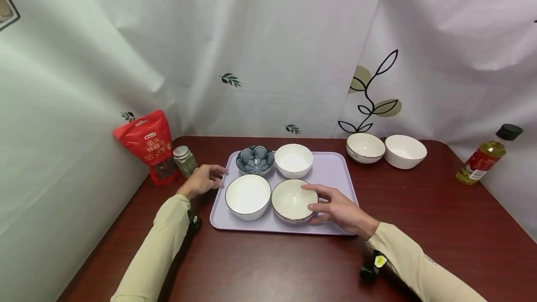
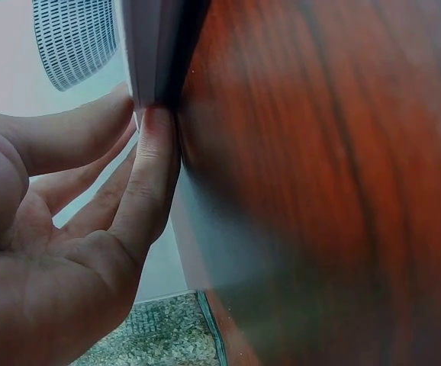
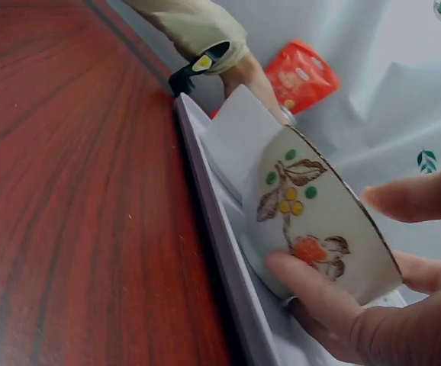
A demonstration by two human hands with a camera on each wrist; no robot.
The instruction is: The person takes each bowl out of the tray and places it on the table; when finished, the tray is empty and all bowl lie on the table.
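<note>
My left hand (image 1: 203, 181) pinches the left rim of a lilac tray (image 1: 331, 190), with a finger under the edge in the left wrist view. At the tray's front right, my right hand (image 1: 341, 209) holds a cream bowl (image 1: 291, 199) by its right side. One digit lies on the bowl's fruit-painted outer wall in the right wrist view, while other fingers reach over the rim. Left of it on the tray stands a white bowl with a dark rim (image 1: 247, 195). Behind these are a blue petal-patterned bowl (image 1: 256, 162) and another white bowl (image 1: 293, 160).
A red pouch (image 1: 151, 146) and a glass jar of dried herbs (image 1: 184, 161) stand beyond my left hand. Two more bowls, one patterned (image 1: 365, 148) and one ribbed (image 1: 404, 152), sit at the back right. An oil bottle (image 1: 482, 160) stands near the right curtain.
</note>
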